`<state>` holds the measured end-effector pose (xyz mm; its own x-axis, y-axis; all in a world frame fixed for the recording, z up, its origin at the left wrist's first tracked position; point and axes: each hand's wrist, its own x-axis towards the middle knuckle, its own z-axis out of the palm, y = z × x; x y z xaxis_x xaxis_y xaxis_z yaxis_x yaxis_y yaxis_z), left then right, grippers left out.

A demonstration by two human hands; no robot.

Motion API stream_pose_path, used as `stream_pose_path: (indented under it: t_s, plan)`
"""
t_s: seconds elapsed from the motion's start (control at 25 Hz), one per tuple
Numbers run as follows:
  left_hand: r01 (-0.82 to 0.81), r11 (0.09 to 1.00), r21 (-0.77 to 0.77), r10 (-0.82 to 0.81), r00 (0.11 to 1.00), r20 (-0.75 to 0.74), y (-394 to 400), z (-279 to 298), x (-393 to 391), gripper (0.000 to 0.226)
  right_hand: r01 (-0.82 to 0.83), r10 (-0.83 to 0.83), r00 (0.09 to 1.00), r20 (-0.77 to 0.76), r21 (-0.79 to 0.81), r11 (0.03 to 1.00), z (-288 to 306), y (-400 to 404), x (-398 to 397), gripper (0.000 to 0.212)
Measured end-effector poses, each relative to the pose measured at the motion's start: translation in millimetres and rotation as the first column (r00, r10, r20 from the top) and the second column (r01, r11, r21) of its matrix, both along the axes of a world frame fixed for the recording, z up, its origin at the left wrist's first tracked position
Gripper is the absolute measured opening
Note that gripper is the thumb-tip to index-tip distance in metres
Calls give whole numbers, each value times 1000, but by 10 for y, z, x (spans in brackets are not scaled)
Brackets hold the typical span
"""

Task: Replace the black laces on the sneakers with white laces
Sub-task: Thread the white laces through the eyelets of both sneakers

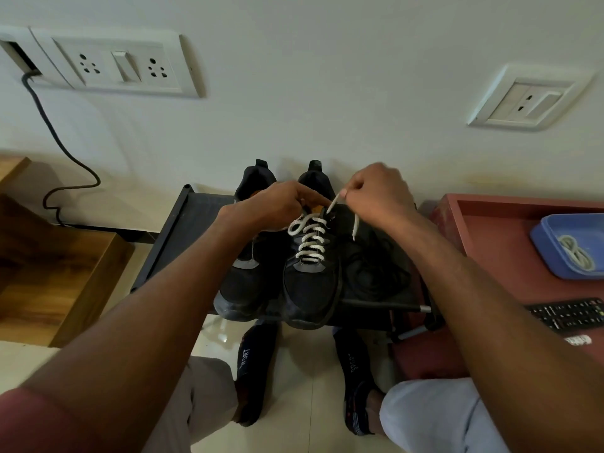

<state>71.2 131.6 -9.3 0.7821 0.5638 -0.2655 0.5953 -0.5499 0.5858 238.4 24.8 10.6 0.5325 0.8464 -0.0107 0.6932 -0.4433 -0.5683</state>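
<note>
Two dark sneakers stand side by side on a low black rack. The right sneaker carries a white lace crossed through its eyelets. The right hand pinches one lace end and holds it up taut, while the left hand rests at the shoe's tongue. Black laces lie loose on the rack beside it. A blue tray on the red worktop holds another white lace.
</note>
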Motion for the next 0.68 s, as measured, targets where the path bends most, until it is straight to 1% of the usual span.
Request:
stream_pose_path:
  t_s: [0.04,0.08,0.12,0.16,0.2,0.24,0.28,0.32,0.36,0.4,0.48,0.56,0.6,0.68]
  plan:
    - [-5,1000,-8,5,1000,-4,6,1,-9,88,87,-81,996,-45,149,985,109,17,47,16]
    - [-4,1000,-17,4,1000,-6,26,-17,-18,87,155,-120,984,-130,309,938,241,17,88,16]
    - [10,1000,-29,-10,1000,0,65,-54,-27,84,198,-112,970,-218,427,882,353,7,121,13]
    - [24,999,-38,-23,1000,8,84,-72,-34,81,211,-83,957,-279,471,856,408,-13,142,10]
    - [33,999,-39,-32,999,13,94,-74,-35,78,187,-50,950,-307,437,880,409,-42,140,10]
    - [25,999,-35,-25,1000,9,80,-49,-30,74,122,-27,957,-288,317,940,356,-71,131,14]
    - [11,1000,-30,-11,1000,1,51,2,-23,68,33,1,970,-242,138,990,265,-100,115,19]
    - [-11,1000,-4,11,1000,-13,43,26,-16,58,-52,45,981,-189,-35,998,164,-117,91,23]
    - [-32,999,43,33,999,-32,42,39,-9,49,-120,95,983,-155,-158,980,86,-122,57,27]
    - [-60,995,74,64,996,-60,36,48,-7,48,-164,136,981,-141,-217,962,39,-116,14,30]
    - [-104,993,53,109,989,-98,-14,69,-40,56,-191,162,975,-153,-197,961,-7,-68,-71,38]
    - [-123,992,3,122,982,-145,-56,63,-62,55,-172,151,975,-164,-120,978,-38,-28,-132,39]
    - [-122,992,-5,120,978,-172,-72,40,-61,54,-167,150,974,-169,-88,982,-55,-18,-157,32]
    - [-125,992,21,127,975,-180,-106,-3,-40,57,-152,140,976,-169,-61,987,-54,-30,-156,7]
